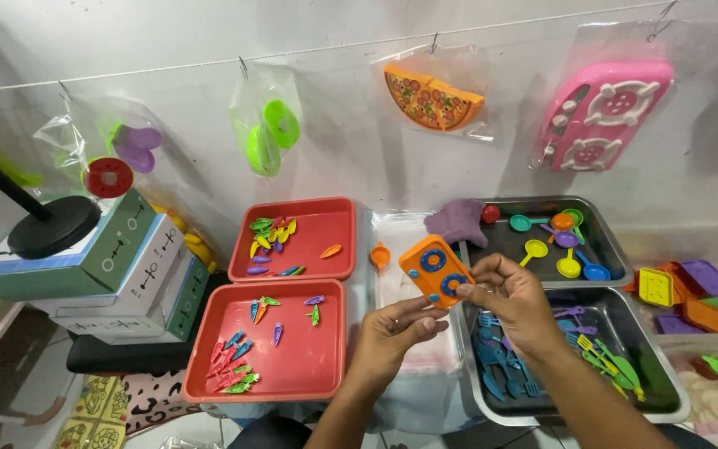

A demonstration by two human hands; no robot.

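Above the metal trays (613,264), my right hand (515,301) pinched an orange toy stove (435,270). My left hand (394,333), half-open and empty, hovered just beneath it.

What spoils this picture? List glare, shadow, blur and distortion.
Head view: even light, wide-angle bend at the edges; glare on the hanging bags; soft shadow under the hands, right hand holding the orange toy stove, left hand beneath; steel tray reflects; corners slightly soft.

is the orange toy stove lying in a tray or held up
Held up. The orange stove is tilted above the trays, pinched at its lower edge by the right hand; the left hand is open just below it, apparently not touching.
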